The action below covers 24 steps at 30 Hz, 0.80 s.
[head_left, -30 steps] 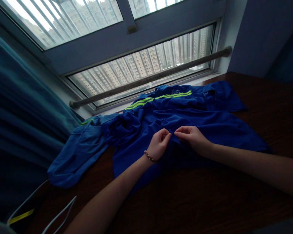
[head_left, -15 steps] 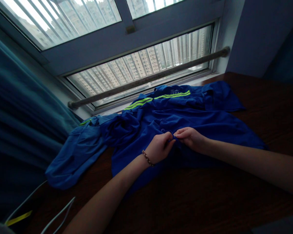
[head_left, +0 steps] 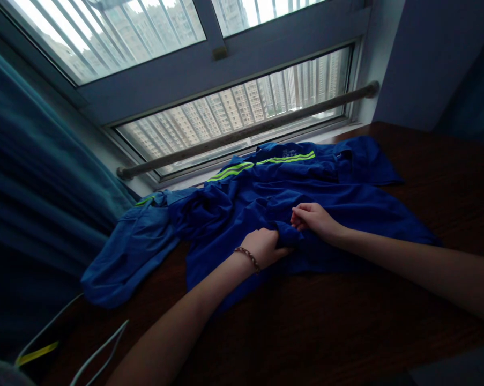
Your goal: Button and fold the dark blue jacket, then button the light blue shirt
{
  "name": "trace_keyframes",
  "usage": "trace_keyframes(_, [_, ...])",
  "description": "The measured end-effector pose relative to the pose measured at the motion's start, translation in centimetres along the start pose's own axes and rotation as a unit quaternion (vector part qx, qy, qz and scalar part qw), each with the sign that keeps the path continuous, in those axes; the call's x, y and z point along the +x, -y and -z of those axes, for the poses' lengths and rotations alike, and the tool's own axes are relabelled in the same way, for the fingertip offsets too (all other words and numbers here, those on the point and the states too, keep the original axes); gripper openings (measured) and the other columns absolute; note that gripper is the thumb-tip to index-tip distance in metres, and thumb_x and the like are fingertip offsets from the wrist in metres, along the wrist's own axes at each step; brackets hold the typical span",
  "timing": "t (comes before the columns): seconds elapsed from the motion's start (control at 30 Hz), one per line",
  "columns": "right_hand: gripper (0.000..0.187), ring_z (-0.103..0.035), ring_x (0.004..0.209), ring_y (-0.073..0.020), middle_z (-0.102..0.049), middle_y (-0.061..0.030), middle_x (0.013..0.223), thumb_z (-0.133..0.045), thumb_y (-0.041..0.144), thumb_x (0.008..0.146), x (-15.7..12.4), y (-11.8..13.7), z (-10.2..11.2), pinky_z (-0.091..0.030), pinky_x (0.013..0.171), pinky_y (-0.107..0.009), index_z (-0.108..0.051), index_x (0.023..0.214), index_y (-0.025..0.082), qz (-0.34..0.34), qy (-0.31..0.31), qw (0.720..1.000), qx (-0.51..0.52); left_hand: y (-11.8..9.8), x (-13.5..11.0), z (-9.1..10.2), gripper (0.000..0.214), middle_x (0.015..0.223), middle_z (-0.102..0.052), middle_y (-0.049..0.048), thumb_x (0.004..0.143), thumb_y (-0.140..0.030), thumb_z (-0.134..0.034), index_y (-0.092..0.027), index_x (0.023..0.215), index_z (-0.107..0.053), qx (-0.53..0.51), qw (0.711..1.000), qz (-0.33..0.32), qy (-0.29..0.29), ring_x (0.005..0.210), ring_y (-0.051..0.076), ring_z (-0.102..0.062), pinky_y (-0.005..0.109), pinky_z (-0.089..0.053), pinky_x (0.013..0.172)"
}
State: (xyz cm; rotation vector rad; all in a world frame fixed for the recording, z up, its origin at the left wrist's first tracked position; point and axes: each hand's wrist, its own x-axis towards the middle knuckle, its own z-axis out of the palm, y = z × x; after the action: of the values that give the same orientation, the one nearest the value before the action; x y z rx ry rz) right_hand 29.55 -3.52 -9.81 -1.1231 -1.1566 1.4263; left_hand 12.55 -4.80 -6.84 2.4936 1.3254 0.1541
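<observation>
Head view, left hand, right hand, pinching edge of blue shirt

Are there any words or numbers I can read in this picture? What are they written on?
Pale print on the blue jacket, just above its yellow-green stripes: too small and blurred to read.
Nothing else in view shows words, numbers or signs that can be read.

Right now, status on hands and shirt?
Left hand, right hand both pinching shirt mid-front. Shirt spread on table. Cables lie far left, apart.
</observation>
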Motion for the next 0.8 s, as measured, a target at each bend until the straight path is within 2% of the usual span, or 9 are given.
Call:
trace_keyframes(0.1, [0.022,-0.048,0.04,-0.0079,-0.053,0.0013,0.049,-0.049,0.03,0.075,0.0,0.0,0.4,-0.038,0.04,-0.019,-0.053,0.06,0.014,0.072,0.033,0.985,-0.154,-0.1,-0.2,0.2,0.037,0.055,-0.051,0.0035,0.063,-0.055,-0.054,-0.018,0.062,-0.054,0.026,0.999,0.024,0.005,0.052,0.018,-0.051,0.027,-0.035,0.052])
trace_keyframes(0.23, [0.019,-0.045,0.044,-0.0079,-0.051,0.0031,0.049,-0.049,0.027,0.075,-0.3,-0.2,0.5,-0.032,0.043,-0.019,-0.055,0.061,0.015,0.16,0.051,0.938,-0.304,-0.9,-1.4,0.3,0.034,0.062,-0.055,0.0073,0.07,-0.05,-0.049,-0.016,0.072,-0.054,0.083,0.996,0.032,0.002,0.058,0.023,-0.054,0.031,-0.039,0.055])
trace_keyframes(0.33, [0.014,-0.045,0.05,-0.0089,-0.05,0.0028,0.052,-0.049,0.022,0.074,-0.7,-0.3,0.5,-0.032,0.046,-0.02,-0.055,0.063,0.015,0.209,0.055,0.906,-0.363,-1.3,-3.9,0.3,0.027,0.076,-0.056,0.0094,0.075,-0.041,-0.046,-0.016,0.083,-0.052,0.134,0.991,0.014,-0.02,0.071,0.024,-0.054,0.033,-0.042,0.063])
trace_keyframes(0.4, [0.011,-0.047,0.052,-0.0099,-0.052,0.0017,0.057,-0.048,0.02,0.075,-1.4,-0.1,0.9,-0.034,0.048,-0.021,-0.055,0.068,0.015,0.229,0.084,0.89,-0.386,-1.2,-6.3,0.3,0.024,0.088,-0.055,0.0104,0.078,-0.035,-0.044,-0.016,0.09,-0.051,0.159,0.986,0.005,-0.047,0.082,0.024,-0.052,0.035,-0.043,0.07])
trace_keyframes(0.47, [0.009,-0.051,0.06,-0.012,-0.056,-0.0014,0.068,-0.047,0.02,0.076,-2.7,0.5,1.8,-0.039,0.054,-0.024,-0.056,0.075,0.016,0.258,0.123,0.86,-0.422,-0.3,-9.1,0.2,0.027,0.1,-0.053,0.0113,0.079,-0.03,-0.043,-0.016,0.101,-0.048,0.171,0.982,0.009,-0.076,0.092,0.024,-0.05,0.037,-0.043,0.077])
trace_keyframes(0.57, [0.019,-0.054,0.082,-0.0178,-0.058,-0.0079,0.092,-0.046,0.025,0.079,-5.7,1.6,4.8,-0.043,0.07,-0.032,-0.056,0.093,0.019,0.296,0.163,0.793,-0.507,2.2,-13.6,-0.1,0.034,0.115,-0.048,0.0121,0.08,-0.028,-0.042,-0.017,0.112,-0.045,0.197,0.973,0.026,-0.114,0.108,0.025,-0.043,0.042,-0.039,0.089])
trace_keyframes(0.63, [0.031,-0.049,0.1,-0.0222,-0.055,-0.0106,0.107,-0.049,0.032,0.078,-7.8,1.9,7.9,-0.04,0.082,-0.036,-0.054,0.107,0.022,0.313,0.152,0.747,-0.567,4.5,-16.3,-0.3,0.036,0.119,-0.048,0.0113,0.08,-0.031,-0.043,-0.018,0.114,-0.046,0.206,0.97,0.036,-0.125,0.112,0.026,-0.042,0.043,-0.038,0.092])
trace_keyframes(0.73, [0.052,-0.039,0.114,-0.0269,-0.047,-0.0153,0.12,-0.055,0.044,0.072,-10.5,1.2,13.5,-0.03,0.094,-0.035,-0.049,0.119,0.022,0.321,0.05,0.693,-0.644,8.0,-19.7,-0.2,0.038,0.123,-0.047,0.0066,0.08,-0.028,-0.042,-0.023,0.118,-0.045,0.197,0.973,0.026,-0.114,0.111,0.022,-0.046,0.037,-0.041,0.093])
trace_keyframes(0.8, [0.063,-0.041,0.112,-0.0275,-0.046,-0.0167,0.12,-0.054,0.052,0.069,-11.8,0.3,16.9,-0.03,0.095,-0.034,-0.044,0.123,0.021,0.297,-0.048,0.69,-0.658,9.8,-21.2,-0.1,0.039,0.124,-0.046,0.0041,0.081,-0.021,-0.037,-0.025,0.12,-0.043,0.194,0.974,0.018,-0.113,0.109,0.019,-0.047,0.032,-0.043,0.092])
